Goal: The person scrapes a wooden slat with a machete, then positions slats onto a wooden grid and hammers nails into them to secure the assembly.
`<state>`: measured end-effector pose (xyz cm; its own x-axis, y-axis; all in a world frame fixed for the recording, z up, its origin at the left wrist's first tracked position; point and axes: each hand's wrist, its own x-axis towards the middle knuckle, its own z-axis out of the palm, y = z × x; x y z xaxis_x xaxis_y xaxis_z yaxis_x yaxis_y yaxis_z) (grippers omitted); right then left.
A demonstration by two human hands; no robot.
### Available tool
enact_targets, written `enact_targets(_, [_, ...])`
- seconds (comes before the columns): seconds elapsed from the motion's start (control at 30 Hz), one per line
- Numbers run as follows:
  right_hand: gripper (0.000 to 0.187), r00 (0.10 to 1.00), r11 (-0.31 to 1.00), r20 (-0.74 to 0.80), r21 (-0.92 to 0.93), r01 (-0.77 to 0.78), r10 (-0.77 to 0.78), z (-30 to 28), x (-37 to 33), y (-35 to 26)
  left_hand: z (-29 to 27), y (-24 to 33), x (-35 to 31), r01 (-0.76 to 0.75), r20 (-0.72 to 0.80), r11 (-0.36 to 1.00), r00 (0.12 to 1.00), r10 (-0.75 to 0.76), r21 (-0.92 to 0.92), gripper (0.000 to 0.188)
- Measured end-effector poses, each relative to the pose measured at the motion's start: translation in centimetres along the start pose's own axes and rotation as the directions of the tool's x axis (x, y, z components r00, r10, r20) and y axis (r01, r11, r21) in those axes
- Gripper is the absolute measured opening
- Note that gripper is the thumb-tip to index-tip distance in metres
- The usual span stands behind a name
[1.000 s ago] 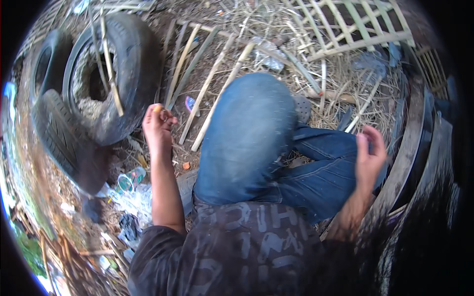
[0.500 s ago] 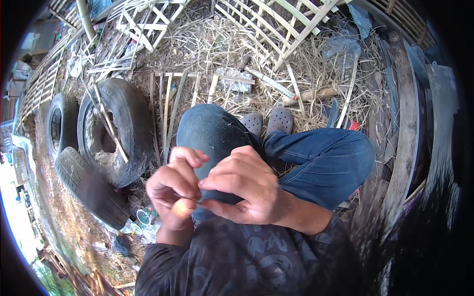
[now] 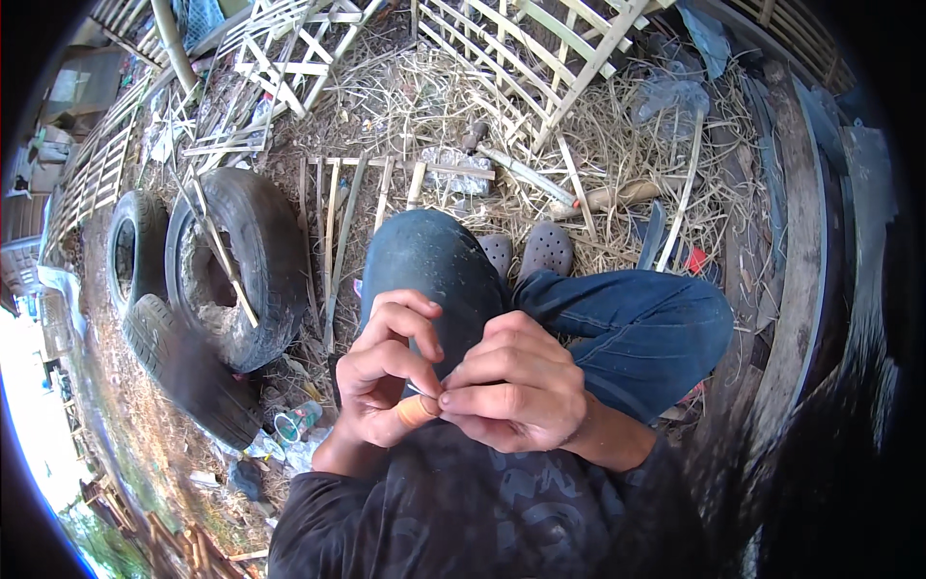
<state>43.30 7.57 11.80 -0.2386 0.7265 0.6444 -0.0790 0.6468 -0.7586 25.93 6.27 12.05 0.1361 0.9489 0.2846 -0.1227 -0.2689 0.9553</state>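
Observation:
Both of my hands meet above my lap, in front of my bent knee. My left hand [image 3: 381,376] pinches with thumb and index finger, the other fingers curled loosely. A tan bandage [image 3: 416,412] wraps its thumb. Against that thumb tip press the thumb and fingers of my right hand [image 3: 521,386], drawn together in a pinch. Whatever is between the fingertips is too small or hidden to name. Beyond my feet lies a hammer [image 3: 529,178] with a pale handle, next to a greyish block [image 3: 457,170].
Old tyres [image 3: 236,261] stand at the left, with a thin stick leaning across one. Bamboo lattice panels [image 3: 540,58] and a small slatted frame [image 3: 386,166] lie ahead on straw-like shavings. Weathered planks [image 3: 803,251] run along the right. A clear plastic cup [image 3: 297,422] lies at lower left.
Both hands have shifted slightly right, still fingertip to fingertip. My left hand has turned, showing more of the bandaged thumb; my right fingers have curled closer together.

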Motion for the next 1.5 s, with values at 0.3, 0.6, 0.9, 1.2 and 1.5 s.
enact_targets(0.3, [0.015, 0.901, 0.941, 0.298, -0.221, -0.257, 0.316, -0.4, 5.3, 3.6, -4.4, 0.4, 5.4, -0.185, 0.228, 0.765, 0.972, 0.051, 0.617, 0.027])
enact_targets(0.6, [0.014, 0.686, 0.847, 0.519, -0.444, -0.294, 0.510, 0.2, 12.5, 13.0, -9.2, -8.6, 11.3, -0.163, 0.214, 0.791, 0.976, 0.041, 0.590, 0.025])
enact_targets(0.9, [0.028, 0.359, 0.349, 0.005, -0.249, -0.904, 0.933, -4.7, 3.0, 35.3, -15.1, -32.0, 10.3, 0.333, -0.365, 0.803, 0.918, -0.157, 0.494, 0.012])
enact_targets(1.2, [0.034, 0.445, 0.197, -0.133, -0.760, -0.620, 0.886, -5.5, -4.7, 41.5, -14.6, -39.5, 9.6, 0.363, -0.432, 0.769, 0.893, -0.126, 0.526, 0.013])
enact_targets(1.5, [0.035, 0.474, 0.138, -0.114, -0.875, -0.464, 0.873, -5.3, -5.6, 42.1, -15.1, -40.9, 9.1, 0.287, -0.370, 0.725, 0.928, -0.047, 0.626, 0.014])
